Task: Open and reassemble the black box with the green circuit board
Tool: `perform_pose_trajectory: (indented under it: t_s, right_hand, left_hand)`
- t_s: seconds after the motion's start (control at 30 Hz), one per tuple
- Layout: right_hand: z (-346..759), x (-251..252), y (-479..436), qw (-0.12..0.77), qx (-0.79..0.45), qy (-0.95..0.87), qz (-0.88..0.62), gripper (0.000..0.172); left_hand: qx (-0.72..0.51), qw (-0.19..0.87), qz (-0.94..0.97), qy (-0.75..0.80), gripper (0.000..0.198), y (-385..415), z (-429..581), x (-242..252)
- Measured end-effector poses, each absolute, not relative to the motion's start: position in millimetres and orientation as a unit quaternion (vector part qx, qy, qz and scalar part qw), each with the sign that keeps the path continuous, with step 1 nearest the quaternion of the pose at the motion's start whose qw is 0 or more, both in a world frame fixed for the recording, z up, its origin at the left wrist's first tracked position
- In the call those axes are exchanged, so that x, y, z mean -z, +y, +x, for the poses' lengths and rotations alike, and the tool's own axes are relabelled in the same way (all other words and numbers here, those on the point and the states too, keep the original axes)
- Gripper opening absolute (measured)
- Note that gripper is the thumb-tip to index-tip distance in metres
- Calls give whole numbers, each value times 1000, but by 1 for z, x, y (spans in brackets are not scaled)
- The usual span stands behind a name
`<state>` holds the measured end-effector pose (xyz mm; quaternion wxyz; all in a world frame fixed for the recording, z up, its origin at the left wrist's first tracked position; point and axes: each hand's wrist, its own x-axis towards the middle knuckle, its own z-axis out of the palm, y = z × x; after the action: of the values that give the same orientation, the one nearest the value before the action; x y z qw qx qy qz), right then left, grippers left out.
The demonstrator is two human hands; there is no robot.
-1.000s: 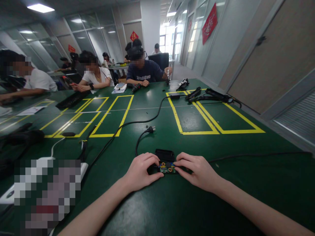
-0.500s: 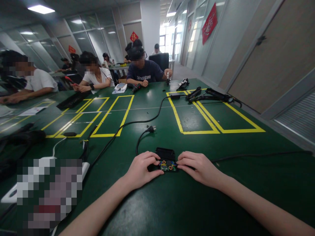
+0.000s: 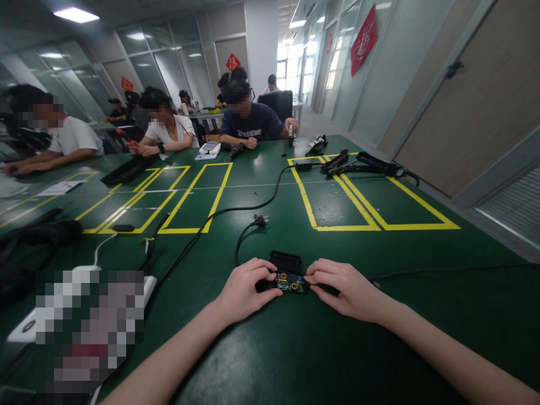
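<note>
A small circuit board (image 3: 289,283) with copper-coloured ring coils lies face up in a black plastic case half, low in the middle of the head view. My left hand (image 3: 247,288) grips its left end between thumb and fingers. At the right end, my right hand (image 3: 346,286) pinches the board's edge, where a black cable meets it; the fingertips partly hide this spot. Just behind the board rests a black case cover (image 3: 286,260), hollow side up. A short black cord with a plug (image 3: 262,220) runs from behind my left hand.
A long black cable (image 3: 228,210) crosses the green table (image 3: 270,365), and another cable (image 3: 447,270) runs off right. At left stands a white power strip (image 3: 25,327), partly blurred out. Yellow tape rectangles (image 3: 346,228), black folded parts (image 3: 371,163) and several seated people are farther back.
The whole view has shifted slightly, so everything sits a little farther right. Both hands keep their hold at the board's ends, with only slight finger movement.
</note>
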<state>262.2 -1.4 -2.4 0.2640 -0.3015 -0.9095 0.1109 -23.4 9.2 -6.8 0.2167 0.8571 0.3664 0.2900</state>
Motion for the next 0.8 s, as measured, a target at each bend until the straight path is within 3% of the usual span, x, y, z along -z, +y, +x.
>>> perform_pose_trajectory:
  t_s: [0.2,0.4,0.6,0.67,0.8]
  right_hand:
    - [258,0,-5,253,-117,-909,-310,23]
    - [254,4,-2,324,-84,-883,-328,22]
    - [257,13,3,323,-46,-847,-420,20]
    - [257,15,4,307,-48,-848,-429,27]
    - [256,17,4,315,-77,-849,-418,29]
  left_hand:
    - [-281,184,870,362,18,9,-22,2]
    - [-308,177,869,344,12,8,-25,-2]
    - [-262,167,859,407,64,11,-28,-2]
    - [-240,168,867,402,68,12,-28,0]
    - [-244,180,873,383,54,12,-28,4]
